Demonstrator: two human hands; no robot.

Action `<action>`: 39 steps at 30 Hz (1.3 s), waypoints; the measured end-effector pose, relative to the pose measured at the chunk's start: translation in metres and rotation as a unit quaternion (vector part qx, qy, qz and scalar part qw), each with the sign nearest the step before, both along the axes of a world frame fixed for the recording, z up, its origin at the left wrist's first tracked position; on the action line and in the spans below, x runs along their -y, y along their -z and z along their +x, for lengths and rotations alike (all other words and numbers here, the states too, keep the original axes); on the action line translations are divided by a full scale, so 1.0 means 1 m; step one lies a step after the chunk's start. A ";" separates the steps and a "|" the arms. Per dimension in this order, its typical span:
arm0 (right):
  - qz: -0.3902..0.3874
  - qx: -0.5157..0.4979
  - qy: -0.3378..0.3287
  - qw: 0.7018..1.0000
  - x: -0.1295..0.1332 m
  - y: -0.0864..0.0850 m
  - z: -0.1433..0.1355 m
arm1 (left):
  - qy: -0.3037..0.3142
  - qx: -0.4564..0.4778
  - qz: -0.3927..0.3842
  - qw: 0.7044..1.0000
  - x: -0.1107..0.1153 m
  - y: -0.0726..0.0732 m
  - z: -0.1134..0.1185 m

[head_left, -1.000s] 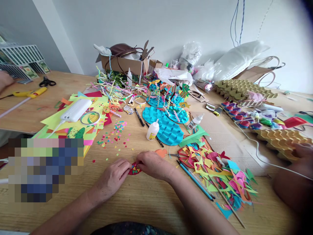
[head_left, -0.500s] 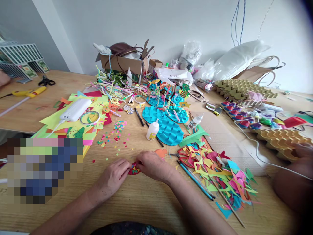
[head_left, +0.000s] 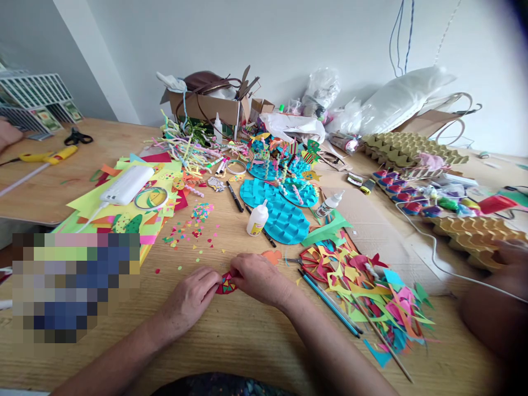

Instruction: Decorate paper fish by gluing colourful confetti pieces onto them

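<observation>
A small red paper cutout (head_left: 226, 286) covered in little coloured triangles lies between my hands at the near middle of the table. My left hand (head_left: 200, 290) pinches its left edge, fingers closed. Over the upper right side of the cutout, my right hand (head_left: 259, 279) is closed with fingertips pressed down on it; those tips are partly hidden. Tiny paper confetti pieces (head_left: 202, 211) are scattered beyond my left hand. Just past my right hand lies an orange paper shape (head_left: 272, 257). A white glue bottle (head_left: 258, 219) stands upright farther off.
Blue woven paper ovals (head_left: 284, 220) bear paper fish behind the glue bottle. Paper scraps (head_left: 371, 280), pencils (head_left: 330, 302) and a thin stick lie to the right. Coloured sheets with a white power bank (head_left: 127, 185) sit left. Another person's hand (head_left: 511, 253) touches an egg tray (head_left: 474, 234).
Almost nothing differs. Both my hands stay on the red cutout with only a very slight shift of the fingers.
</observation>
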State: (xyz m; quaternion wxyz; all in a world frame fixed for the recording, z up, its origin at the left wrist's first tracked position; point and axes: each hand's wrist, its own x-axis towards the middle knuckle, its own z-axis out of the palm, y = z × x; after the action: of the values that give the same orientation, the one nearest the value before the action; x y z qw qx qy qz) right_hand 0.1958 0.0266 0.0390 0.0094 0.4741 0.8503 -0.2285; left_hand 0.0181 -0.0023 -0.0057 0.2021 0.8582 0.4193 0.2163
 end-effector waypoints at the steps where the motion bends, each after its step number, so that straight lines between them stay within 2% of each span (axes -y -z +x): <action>1: 0.000 -0.001 0.003 1.000 0.000 -0.001 0.002 | -0.001 0.001 -0.001 1.000 0.000 0.000 0.000; 8: 0.006 -0.049 -0.013 0.999 0.005 -0.012 0.014 | 0.002 0.003 0.008 1.000 0.000 -0.001 0.000; 13: 0.008 -0.071 -0.041 0.997 0.014 -0.005 0.015 | 0.006 0.001 0.010 1.000 0.000 0.000 0.000; 17: 0.017 -0.072 -0.038 0.997 0.016 0.001 0.014 | 0.003 0.000 0.014 1.000 0.000 0.000 0.000; 31: 0.041 -0.044 -0.039 0.997 0.016 0.004 0.013 | 0.011 0.010 0.024 1.000 0.000 0.001 0.000; 39: 0.039 -0.082 -0.028 0.995 0.015 0.005 0.014 | 0.009 0.008 0.038 0.999 0.000 0.002 -0.001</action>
State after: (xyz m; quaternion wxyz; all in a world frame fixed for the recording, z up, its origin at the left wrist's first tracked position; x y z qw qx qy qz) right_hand 0.2098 0.0113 0.0344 -0.0722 0.4299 0.8693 -0.2333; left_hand 0.0175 -0.0021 -0.0076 0.1749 0.8674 0.4009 0.2374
